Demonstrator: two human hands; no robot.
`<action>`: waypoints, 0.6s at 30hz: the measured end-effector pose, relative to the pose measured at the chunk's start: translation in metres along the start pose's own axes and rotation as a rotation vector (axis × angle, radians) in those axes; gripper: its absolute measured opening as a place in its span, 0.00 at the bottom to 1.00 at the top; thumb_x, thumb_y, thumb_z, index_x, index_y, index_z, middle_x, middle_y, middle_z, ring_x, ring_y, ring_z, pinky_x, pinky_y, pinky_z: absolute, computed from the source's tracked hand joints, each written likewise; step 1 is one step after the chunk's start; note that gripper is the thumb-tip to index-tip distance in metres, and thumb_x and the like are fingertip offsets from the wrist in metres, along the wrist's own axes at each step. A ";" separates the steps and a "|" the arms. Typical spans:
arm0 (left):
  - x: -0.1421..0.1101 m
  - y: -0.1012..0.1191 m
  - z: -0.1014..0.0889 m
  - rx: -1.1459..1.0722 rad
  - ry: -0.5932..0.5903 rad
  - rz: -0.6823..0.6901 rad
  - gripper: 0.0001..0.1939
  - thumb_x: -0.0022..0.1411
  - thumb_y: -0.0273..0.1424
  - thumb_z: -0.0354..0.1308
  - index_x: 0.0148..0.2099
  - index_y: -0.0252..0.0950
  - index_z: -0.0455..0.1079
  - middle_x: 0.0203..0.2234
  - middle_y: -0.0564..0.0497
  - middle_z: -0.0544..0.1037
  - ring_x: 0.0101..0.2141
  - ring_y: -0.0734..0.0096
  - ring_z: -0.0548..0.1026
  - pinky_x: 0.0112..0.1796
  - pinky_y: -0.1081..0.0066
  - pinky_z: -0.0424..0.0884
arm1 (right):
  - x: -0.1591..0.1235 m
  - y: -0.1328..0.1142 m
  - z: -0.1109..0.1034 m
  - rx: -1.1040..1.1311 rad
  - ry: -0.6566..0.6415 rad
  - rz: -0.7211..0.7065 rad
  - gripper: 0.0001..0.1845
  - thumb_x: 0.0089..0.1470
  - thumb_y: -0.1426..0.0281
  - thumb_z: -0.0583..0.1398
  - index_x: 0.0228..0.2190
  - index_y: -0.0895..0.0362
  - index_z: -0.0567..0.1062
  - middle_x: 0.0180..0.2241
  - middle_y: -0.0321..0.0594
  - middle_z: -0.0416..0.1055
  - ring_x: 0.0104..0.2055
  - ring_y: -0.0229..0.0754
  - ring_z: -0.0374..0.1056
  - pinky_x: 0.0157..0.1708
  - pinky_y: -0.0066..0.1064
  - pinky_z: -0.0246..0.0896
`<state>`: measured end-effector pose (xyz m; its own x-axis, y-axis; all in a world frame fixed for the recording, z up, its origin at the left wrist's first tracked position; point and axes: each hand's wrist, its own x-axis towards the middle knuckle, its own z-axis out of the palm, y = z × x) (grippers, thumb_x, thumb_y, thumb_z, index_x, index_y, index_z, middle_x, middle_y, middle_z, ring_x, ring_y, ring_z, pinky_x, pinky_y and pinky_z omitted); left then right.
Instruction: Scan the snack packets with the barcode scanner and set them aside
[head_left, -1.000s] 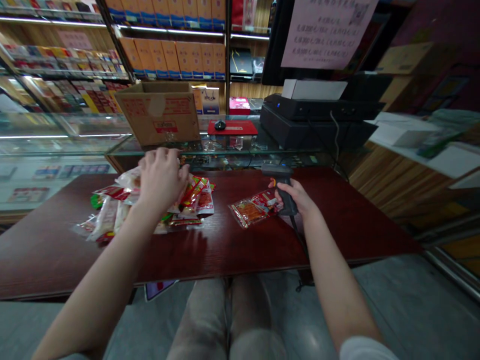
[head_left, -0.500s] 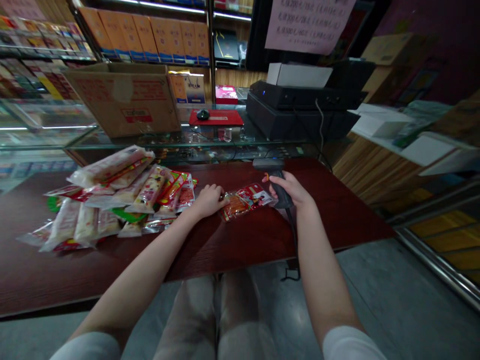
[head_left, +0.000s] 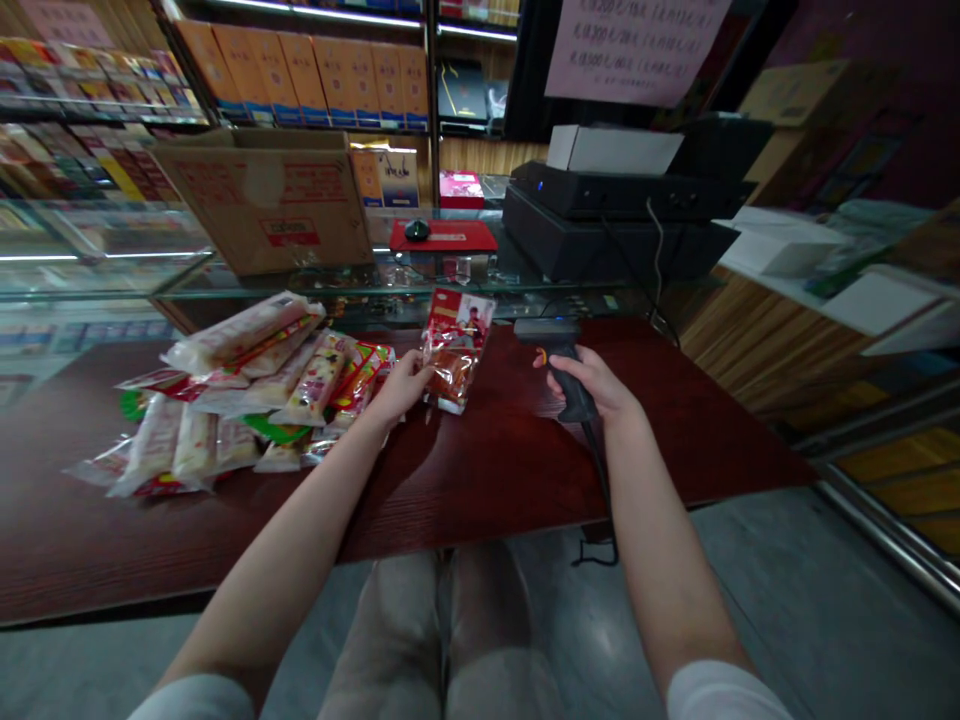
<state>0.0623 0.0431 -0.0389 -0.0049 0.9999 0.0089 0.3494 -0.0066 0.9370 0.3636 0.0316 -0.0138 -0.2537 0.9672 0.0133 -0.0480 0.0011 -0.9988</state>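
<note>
My left hand (head_left: 401, 387) pinches a red snack packet (head_left: 454, 347) and holds it upright just above the dark red table (head_left: 487, 470). My right hand (head_left: 592, 388) is wrapped round the handle of a black barcode scanner (head_left: 559, 350), whose head sits level with the packet, a short way to its right. A pile of several wrapped snack packets (head_left: 240, 390) lies on the table to the left of my left hand.
A cardboard box (head_left: 270, 195) stands on the glass counter (head_left: 225, 280) behind the table, beside a red mouse mat with a mouse (head_left: 417, 230). A black register and printer (head_left: 622, 215) sit at the back right. Shelves of goods line the back wall.
My left hand left the pile, took the red packet that lay flat near the scanner, and lifted it upright. The right hand kept its grip on the scanner.
</note>
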 end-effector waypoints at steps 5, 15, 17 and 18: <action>-0.006 0.014 -0.012 -0.612 -0.090 -0.142 0.11 0.62 0.38 0.51 0.41 0.37 0.69 0.28 0.52 0.73 0.31 0.70 0.73 0.40 0.66 0.75 | 0.001 0.002 0.011 0.100 -0.046 -0.029 0.20 0.47 0.60 0.69 0.38 0.59 0.74 0.28 0.39 0.74 0.19 0.32 0.61 0.15 0.25 0.54; -0.015 0.015 -0.016 -1.393 -0.261 -0.208 0.38 0.66 0.60 0.38 0.48 0.34 0.73 0.32 0.45 0.77 0.29 0.67 0.75 0.36 0.62 0.76 | -0.003 0.005 0.038 0.236 -0.335 -0.028 0.18 0.51 0.62 0.66 0.41 0.59 0.74 0.39 0.46 0.75 0.19 0.30 0.59 0.14 0.26 0.53; -0.013 0.012 -0.014 -1.416 -0.253 -0.205 0.36 0.66 0.59 0.40 0.49 0.33 0.73 0.35 0.43 0.78 0.31 0.65 0.76 0.39 0.59 0.76 | -0.003 0.006 0.041 0.231 -0.349 -0.023 0.17 0.52 0.62 0.66 0.41 0.59 0.74 0.39 0.45 0.75 0.19 0.30 0.60 0.14 0.26 0.53; -0.013 0.012 -0.014 -1.412 -0.243 -0.207 0.36 0.65 0.58 0.41 0.50 0.33 0.73 0.36 0.43 0.79 0.32 0.64 0.77 0.41 0.58 0.75 | -0.003 0.006 0.041 0.228 -0.348 -0.022 0.17 0.52 0.62 0.66 0.41 0.59 0.74 0.39 0.45 0.75 0.19 0.30 0.60 0.15 0.26 0.53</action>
<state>0.0532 0.0303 -0.0233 0.2670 0.9594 -0.0907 -0.8369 0.2775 0.4717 0.3242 0.0182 -0.0183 -0.5601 0.8237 0.0885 -0.2603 -0.0736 -0.9627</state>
